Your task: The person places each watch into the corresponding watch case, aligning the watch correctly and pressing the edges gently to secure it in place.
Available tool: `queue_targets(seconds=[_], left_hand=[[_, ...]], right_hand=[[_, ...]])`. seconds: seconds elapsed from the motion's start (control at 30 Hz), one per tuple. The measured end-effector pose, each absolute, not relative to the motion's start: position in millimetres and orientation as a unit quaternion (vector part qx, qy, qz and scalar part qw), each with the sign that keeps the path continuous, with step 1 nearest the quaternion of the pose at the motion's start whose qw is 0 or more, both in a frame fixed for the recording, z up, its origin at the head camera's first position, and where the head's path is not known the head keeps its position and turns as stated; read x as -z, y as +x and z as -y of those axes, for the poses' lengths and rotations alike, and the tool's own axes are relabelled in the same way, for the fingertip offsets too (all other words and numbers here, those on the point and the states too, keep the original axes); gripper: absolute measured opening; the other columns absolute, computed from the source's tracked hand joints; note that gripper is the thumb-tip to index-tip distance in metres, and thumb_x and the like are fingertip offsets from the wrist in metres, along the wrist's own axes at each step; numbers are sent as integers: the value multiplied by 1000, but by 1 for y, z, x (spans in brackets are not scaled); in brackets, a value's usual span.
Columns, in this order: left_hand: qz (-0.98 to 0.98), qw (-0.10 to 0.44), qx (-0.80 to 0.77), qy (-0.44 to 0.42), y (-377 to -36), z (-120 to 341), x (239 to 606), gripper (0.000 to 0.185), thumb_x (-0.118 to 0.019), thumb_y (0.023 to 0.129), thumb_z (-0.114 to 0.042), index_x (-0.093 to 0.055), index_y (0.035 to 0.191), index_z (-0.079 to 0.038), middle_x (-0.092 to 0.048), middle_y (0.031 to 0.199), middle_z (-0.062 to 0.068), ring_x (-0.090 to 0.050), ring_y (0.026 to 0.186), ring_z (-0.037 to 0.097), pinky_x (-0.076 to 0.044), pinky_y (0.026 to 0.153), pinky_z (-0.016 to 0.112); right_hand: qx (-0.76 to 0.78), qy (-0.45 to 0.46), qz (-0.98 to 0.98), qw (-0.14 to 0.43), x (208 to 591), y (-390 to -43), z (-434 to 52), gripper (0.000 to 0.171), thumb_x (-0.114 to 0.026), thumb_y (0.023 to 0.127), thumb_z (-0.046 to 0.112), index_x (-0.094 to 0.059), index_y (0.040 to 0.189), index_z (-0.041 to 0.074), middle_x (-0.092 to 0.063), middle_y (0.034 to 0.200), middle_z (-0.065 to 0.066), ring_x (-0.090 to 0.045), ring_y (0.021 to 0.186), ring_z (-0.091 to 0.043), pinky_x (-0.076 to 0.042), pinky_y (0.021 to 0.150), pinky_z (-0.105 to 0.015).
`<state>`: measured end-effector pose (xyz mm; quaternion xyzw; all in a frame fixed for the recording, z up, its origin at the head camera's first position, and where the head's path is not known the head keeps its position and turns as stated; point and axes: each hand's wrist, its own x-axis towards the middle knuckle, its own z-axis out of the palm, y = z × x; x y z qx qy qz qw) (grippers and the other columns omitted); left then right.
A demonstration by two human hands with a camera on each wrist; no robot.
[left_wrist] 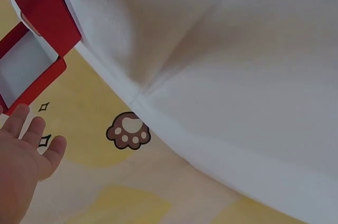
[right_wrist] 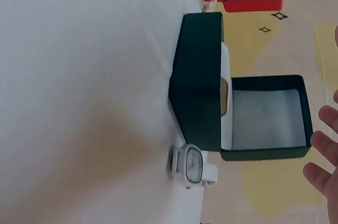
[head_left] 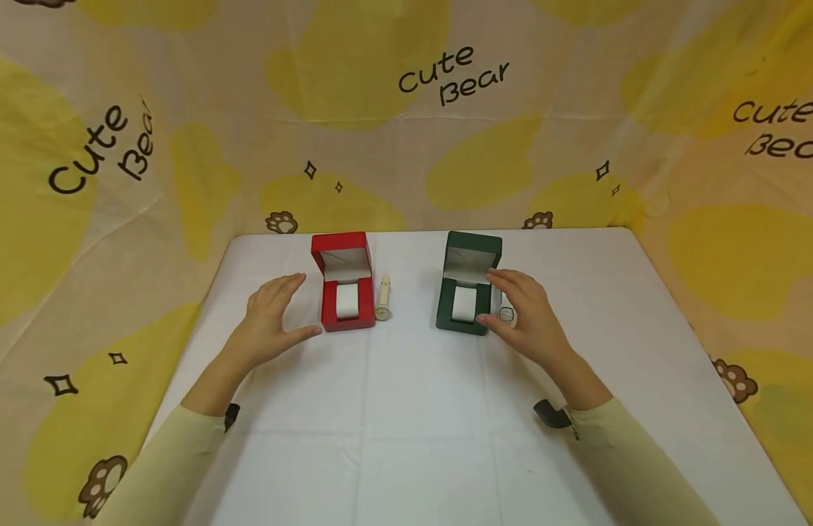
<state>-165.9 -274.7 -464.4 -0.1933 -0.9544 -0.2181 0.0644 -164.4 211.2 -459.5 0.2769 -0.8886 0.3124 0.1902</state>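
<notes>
A red watch box (head_left: 348, 281) with its lid raised stands left of centre on the white table, a white cushion (head_left: 347, 301) inside it. Beside it on the right lies a cream-strapped watch (head_left: 383, 298). My left hand (head_left: 268, 318) hovers at the red box's left side, fingers spread and holding nothing. Further right stands a green watch box (head_left: 470, 283), lid also up, with a white cushion (head_left: 464, 304). My right hand (head_left: 524, 314) is at its right side, thumb and fingers apart. A white watch with a square face (head_left: 506, 314) lies beside the green box, partly hidden by this hand.
A white cloth (head_left: 406, 409) covers the table. Behind and at both sides hangs a yellow patterned curtain (head_left: 373, 109) with printed words and paw prints. Dark straps (head_left: 552, 414) show at the wrists.
</notes>
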Motion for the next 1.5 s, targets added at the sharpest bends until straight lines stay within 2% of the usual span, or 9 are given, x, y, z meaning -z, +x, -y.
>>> queue_targets(seconds=[0.5,1.0,1.2,1.5], left_hand=[[950,27,241,-198,-176,273,470,99,-84,82,-48,-32,160,-19,-41,158,12,-30,146,38,-17,117,65],[949,-11,258,-181,-189,261,475,91,-83,85,-41,-36,157,-12,-41,158,13,-32,145,37,-21,117,63],[946,-14,266,-186,-199,258,484,85,-82,87,-38,-40,155,-9,-45,155,15,-33,143,36,-24,115,62],[947,-28,262,-186,-208,253,490,81,-81,87,-38,-44,154,-11,-50,151,15,-35,141,36,-25,114,61]], right_hand=[[-362,285,879,122,462,-176,-178,66,-85,85,30,-59,141,6,-57,144,-9,-46,138,-30,-30,117,-56],[-367,284,883,66,472,-187,-145,59,-84,85,35,-64,135,12,-62,138,-9,-50,135,-30,-36,114,-53],[-364,282,887,39,477,-191,-133,55,-83,86,36,-66,132,10,-64,135,-7,-51,133,-28,-37,114,-51],[-339,284,897,17,479,-198,-114,53,-81,88,40,-69,131,12,-67,131,-5,-54,130,-27,-40,114,-49]])
